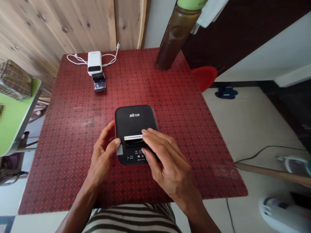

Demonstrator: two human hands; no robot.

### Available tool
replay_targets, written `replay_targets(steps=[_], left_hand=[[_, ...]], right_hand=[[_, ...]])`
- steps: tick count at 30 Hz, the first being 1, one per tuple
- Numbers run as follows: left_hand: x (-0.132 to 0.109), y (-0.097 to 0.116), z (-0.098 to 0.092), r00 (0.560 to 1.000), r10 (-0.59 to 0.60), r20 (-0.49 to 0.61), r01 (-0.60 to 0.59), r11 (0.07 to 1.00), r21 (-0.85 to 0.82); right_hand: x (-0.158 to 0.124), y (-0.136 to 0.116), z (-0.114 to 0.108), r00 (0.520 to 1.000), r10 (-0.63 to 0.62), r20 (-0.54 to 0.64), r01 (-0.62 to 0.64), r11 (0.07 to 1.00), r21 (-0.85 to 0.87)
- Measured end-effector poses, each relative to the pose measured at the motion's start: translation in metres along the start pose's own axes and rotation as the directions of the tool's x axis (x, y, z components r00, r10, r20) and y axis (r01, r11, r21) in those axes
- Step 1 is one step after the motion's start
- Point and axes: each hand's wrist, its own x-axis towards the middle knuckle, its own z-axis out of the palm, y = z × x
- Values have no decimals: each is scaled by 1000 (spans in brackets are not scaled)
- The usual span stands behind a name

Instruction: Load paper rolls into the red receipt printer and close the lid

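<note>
A black box-shaped printer with a red rim [134, 124] lies on the red patterned table [73, 129], just in front of me. My left hand [103, 152] grips its left edge, thumb pressed on the top near the paper slot. My right hand [165, 158] rests on the printer's right front part, fingers stretched flat, fingertips at the white warning label by the slot. Nothing is lifted off the table.
At the table's far left sit a small white device [94, 62] with a white cable [110, 58] and a small black part [99, 82]. A tall brown bottle [173, 35] stands at the far edge. A green side table [14, 116] is on the left; cords cross the floor at right.
</note>
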Motion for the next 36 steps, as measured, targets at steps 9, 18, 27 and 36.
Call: replay_targets(steps=[9, 18, 27, 36], left_hand=[[-16, -4, -10, 998, 5, 57, -6, 1000, 24], [-13, 4, -4, 999, -6, 41, 4, 999, 32], [-18, 7, 6, 998, -53, -25, 53, 999, 2], [-16, 2, 5, 1000, -7, -18, 7, 1000, 21]], right_hand=[[-35, 5, -1, 957, 258, -132, -269, 960, -79], [-30, 9, 5, 958, 253, -133, -266, 960, -86], [-35, 10, 8, 950, 267, -164, -282, 957, -70], [-32, 11, 9, 951, 269, -149, -274, 962, -14]])
